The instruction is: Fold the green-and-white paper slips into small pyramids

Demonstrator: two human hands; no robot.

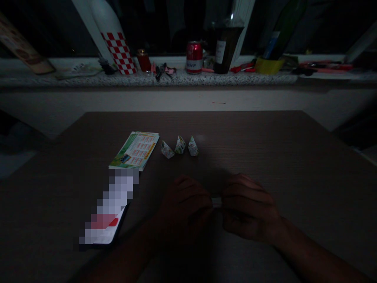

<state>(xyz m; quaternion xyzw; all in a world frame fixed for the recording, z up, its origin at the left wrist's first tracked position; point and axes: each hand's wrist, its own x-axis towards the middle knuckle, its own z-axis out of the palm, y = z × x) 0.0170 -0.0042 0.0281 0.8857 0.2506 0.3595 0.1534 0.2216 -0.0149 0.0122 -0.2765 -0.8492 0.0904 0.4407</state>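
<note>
The head view shows a dim room: a brown wood-grain table point(250, 133) below a speckled stone sill point(176, 79) and dark windows. On the sill stand a red-and-white checked bottle point(119, 51), a red can point(194, 58), a dark lidded cup point(225, 49) and a yellow container point(268, 66) with a green bottle point(287, 29) rising from it; the cup's contents are too dark to tell. Left hand point(188, 204) and right hand point(250, 206) pinch a small pale strip point(216, 202) between them, above the table. Beyond them sit three folded paper pieces point(180, 145), beside a card stack point(134, 151) and a lit phone point(110, 212).
</note>
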